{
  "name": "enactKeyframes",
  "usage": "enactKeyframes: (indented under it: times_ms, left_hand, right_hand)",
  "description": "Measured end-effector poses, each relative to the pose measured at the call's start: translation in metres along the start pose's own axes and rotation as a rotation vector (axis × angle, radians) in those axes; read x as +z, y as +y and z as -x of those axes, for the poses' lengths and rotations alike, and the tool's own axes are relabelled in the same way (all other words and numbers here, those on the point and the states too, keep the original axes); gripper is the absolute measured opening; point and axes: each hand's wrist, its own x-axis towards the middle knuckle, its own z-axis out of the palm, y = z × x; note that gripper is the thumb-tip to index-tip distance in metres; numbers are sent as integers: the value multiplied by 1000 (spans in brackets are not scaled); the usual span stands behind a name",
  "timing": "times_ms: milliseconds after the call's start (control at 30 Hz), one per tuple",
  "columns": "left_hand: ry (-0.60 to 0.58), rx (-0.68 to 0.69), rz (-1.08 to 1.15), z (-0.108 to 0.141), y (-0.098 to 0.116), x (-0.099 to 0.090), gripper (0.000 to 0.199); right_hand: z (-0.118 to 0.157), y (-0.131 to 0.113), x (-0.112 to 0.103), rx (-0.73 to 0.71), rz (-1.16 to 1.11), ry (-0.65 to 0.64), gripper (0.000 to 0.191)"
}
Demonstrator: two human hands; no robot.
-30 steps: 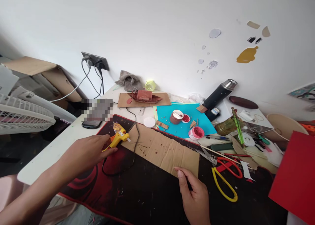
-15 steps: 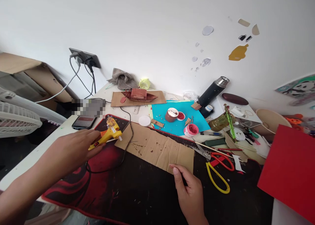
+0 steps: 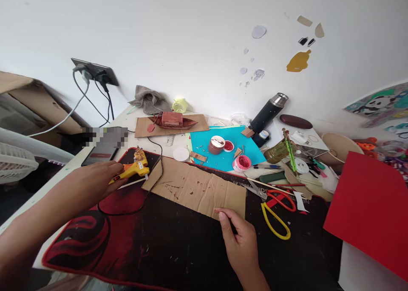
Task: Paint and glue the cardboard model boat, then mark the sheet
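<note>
My left hand (image 3: 98,178) is closed round the handle of a yellow glue gun (image 3: 136,168), whose nozzle points right near the left end of a cardboard sheet (image 3: 194,189). Over the sheet's lower right edge, my right hand (image 3: 239,235) has thumb and forefinger pressed together; whatever lies between them is too small to make out. Dark flecks mark the cardboard. Behind it, a reddish-brown model boat (image 3: 174,120) with a covered cabin rests on another cardboard strip (image 3: 140,127).
Scissors (image 3: 276,221) with red and yellow handles lie right of the cardboard. Paint pots (image 3: 242,163) stand around a blue sheet (image 3: 204,134). A black flask (image 3: 267,114) leans by the wall. A red sheet (image 3: 366,210) is at right, a phone (image 3: 102,153) at left.
The whole view has shifted, so most things appear a little further left and higher. The glue gun is still in my left hand, and my right fingers remain pinched by the cardboard.
</note>
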Motion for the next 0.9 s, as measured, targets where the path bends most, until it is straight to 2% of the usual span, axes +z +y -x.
enactKeyframes:
  times_ms: [167, 267, 367, 467, 567, 667, 767, 833, 900]
  left_hand:
    - [-55, -42, -8, -5, 1, 1, 49]
    - [-7, -61, 14, 0, 6, -11, 53]
    - [46, -120, 36, 10, 18, -26, 54]
    - [25, -108, 50, 17, 34, -29, 55]
    - [26, -47, 62, 17, 50, -19, 55]
    - [83, -3, 112, 15, 63, -5, 55]
    - [123, 137, 201, 12, 73, 8, 52]
    - [136, 230, 213, 8, 76, 15, 59]
    - [140, 241, 176, 4, 75, 20, 61]
  right_hand:
    - [-1, -2, 0, 15, 3, -12, 31]
    - [-1, -2, -1, 21, 5, -10, 33]
    - [0, -1, -1, 15, -1, 0, 32]
    - [2, 3, 1, 26, 2, 26, 33]
    - [7, 5, 2, 52, 13, 71, 36]
    - [12, 3, -4, 68, 40, 96, 39]
    - [12, 0, -17, 77, 98, 132, 39]
    - [11, 2, -29, 106, 145, 167, 40]
    - [9, 7, -41, 149, 191, 177, 41]
